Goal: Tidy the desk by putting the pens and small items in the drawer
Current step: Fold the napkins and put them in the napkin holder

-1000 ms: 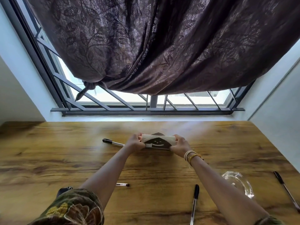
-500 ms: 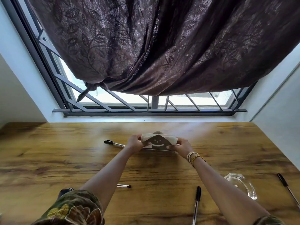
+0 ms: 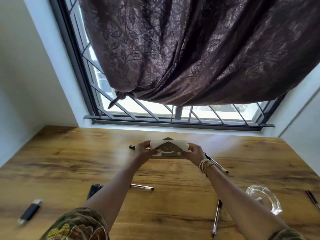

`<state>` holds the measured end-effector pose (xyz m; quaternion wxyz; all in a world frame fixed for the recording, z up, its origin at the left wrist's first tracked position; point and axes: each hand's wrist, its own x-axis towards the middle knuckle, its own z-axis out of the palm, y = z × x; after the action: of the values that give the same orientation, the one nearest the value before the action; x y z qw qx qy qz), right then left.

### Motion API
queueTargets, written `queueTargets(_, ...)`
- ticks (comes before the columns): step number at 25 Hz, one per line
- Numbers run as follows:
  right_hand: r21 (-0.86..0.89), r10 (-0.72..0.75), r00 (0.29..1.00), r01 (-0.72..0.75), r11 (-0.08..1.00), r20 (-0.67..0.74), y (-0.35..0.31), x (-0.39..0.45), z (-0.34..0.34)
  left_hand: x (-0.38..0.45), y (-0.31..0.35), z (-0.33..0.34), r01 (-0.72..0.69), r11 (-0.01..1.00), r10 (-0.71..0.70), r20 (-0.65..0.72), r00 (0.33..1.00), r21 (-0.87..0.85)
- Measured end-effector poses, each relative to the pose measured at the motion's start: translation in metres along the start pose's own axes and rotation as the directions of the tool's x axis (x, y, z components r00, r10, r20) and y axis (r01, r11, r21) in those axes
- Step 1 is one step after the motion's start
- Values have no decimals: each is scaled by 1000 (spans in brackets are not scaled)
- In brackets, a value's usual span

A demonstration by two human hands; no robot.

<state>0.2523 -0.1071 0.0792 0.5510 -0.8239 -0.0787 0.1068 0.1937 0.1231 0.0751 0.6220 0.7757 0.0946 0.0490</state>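
Both hands hold a brown napkin holder point(image 3: 167, 149) with a smiling face cut-out and white paper in it, lifted slightly above the wooden desk point(image 3: 69, 161). My left hand point(image 3: 142, 150) grips its left end, my right hand point(image 3: 194, 152) its right end. Several pens lie on the desk: one behind my left hand point(image 3: 132, 147), one past my right wrist point(image 3: 217, 164), a short one between my forearms point(image 3: 142, 187), one by my right forearm point(image 3: 217, 216) and one at the far right edge point(image 3: 312, 201). No drawer is in view.
A black and silver lighter-like stick point(image 3: 30, 212) lies at the near left. A dark small object point(image 3: 94, 189) sits beside my left forearm. A clear glass ashtray point(image 3: 265, 200) stands at the right. A barred window point(image 3: 173, 113) and a dark curtain point(image 3: 190, 49) rise behind the desk.
The view has swung left, showing the left wall and a black stick on the desk. Both hands have kept hold of the napkin holder and raised it slightly.
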Motion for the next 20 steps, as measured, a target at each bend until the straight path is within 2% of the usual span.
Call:
queueTargets(4,95,41,998,-46,994,55,-19,-12,36,-34,0,-34,-25,998,19,-100,995,-61)
queueTargets(9,213,80,990,-104,971,120,-47,-17,90,-77,-1,-70,9,991,-50,-311,949,-135)
queueTargets(13,183,87,984,-116,976,158,-73,-21,132,-108,-3,-95,60,988,-127,-524,842,-143)
queueTargets(15,261,140,975,-183,948,175,-87,-23,158,-115,-7,-110,78,982,-169,-603,779,-174)
queueTargets(20,434,220,891,-393,811,397,-116,-26,244,-123,-28,-167,149,947,-311,-704,638,-284)
